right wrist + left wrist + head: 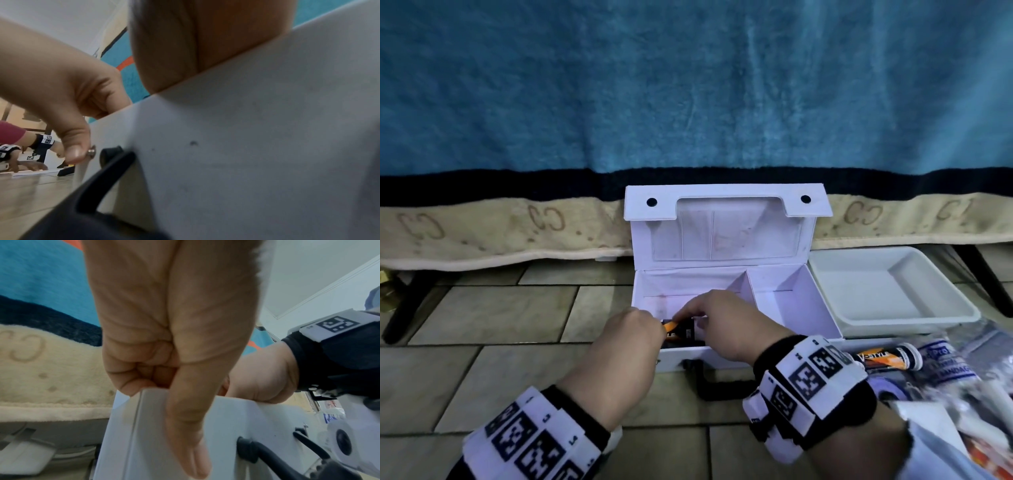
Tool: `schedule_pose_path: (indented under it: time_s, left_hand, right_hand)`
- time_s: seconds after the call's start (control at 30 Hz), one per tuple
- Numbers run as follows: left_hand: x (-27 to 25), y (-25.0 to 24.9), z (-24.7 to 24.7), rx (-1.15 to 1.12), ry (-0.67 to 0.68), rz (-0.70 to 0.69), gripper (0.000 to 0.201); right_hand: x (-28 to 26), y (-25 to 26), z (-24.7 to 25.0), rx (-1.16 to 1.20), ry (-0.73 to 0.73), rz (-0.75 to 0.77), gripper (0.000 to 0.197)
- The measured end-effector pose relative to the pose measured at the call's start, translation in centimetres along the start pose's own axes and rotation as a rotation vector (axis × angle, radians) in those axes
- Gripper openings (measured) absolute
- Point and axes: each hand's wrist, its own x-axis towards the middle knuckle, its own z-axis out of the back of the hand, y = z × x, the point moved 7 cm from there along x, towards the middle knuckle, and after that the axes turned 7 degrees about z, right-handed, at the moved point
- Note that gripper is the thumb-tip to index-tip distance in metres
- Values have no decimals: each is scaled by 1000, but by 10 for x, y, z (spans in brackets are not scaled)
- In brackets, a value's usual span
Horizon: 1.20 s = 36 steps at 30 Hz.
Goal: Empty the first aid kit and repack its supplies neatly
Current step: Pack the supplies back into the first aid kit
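Blue blanket (688, 85) hangs behind everything, and our white first aid box (732, 308) sits open on the tiled floor (500, 308), its lid leaning back so we can reach inside.

Both our hands are over the near left part of the box. Our left hand (628, 334) and our right hand (726, 322) both pinch a small black and orange packet (680, 331) there. We think we use two hands so it goes in straight and flat against the near wall. Our left thumb (185, 426) hangs down the outside of the box, likely to keep it from sliding.

The right part of the box looks bare, so we judge that packing has only just begun.

A white tray (887, 291) sits just right of the box. More supplies wait on the floor to the near right: an orange tube (887, 358) and a bandage pack (945, 363), with other wrapped things too blurry to name. The black handle (719, 387) on the near side of the box lies under our wrists. The wall in the middle of the box leaves little room for our fingers.
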Motion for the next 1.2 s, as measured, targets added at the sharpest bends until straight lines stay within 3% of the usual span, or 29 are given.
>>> schedule_pose_path:
  time_s: [0.07, 0.17, 0.3, 0.43, 0.53, 0.63, 0.73, 0.87, 1.03, 1.2]
  left_hand:
    - [0, 3, 2, -72, 10, 19, 7]
    - [0, 3, 14, -176, 17, -28, 25]
    - [-7, -15, 64, -351, -174, -114, 37]
    - [-9, -80, 108, -459, -313, -318, 28]
    - [0, -144, 118, -441, -305, -471, 22]
    - [17, -195, 112, -368, -241, -545, 19]
    - [26, -228, 108, -232, -227, -571, 19]
    - [36, -246, 102, -106, -166, -529, 22]
    - [43, -264, 101, -38, -136, -482, 16]
    - [49, -273, 98, 43, -95, -441, 13]
  right_hand:
    - [-5, 4, 2, -15, -9, 12, 40]
    - [-22, 9, 25, 62, -151, 23, 46]
    - [-70, -4, 96, 97, -424, -63, 34]
    - [-142, -29, 162, 46, -654, -170, 27]
    - [-204, -60, 193, -21, -777, -295, 26]
    - [-261, -102, 203, -136, -837, -516, 16]
    - [-303, -145, 193, -235, -799, -705, 17]
    - [-321, -193, 159, -288, -502, -927, 26]
    - [-307, -215, 128, -246, -281, -958, 35]
    - [-298, -222, 119, -211, -287, -975, 35]
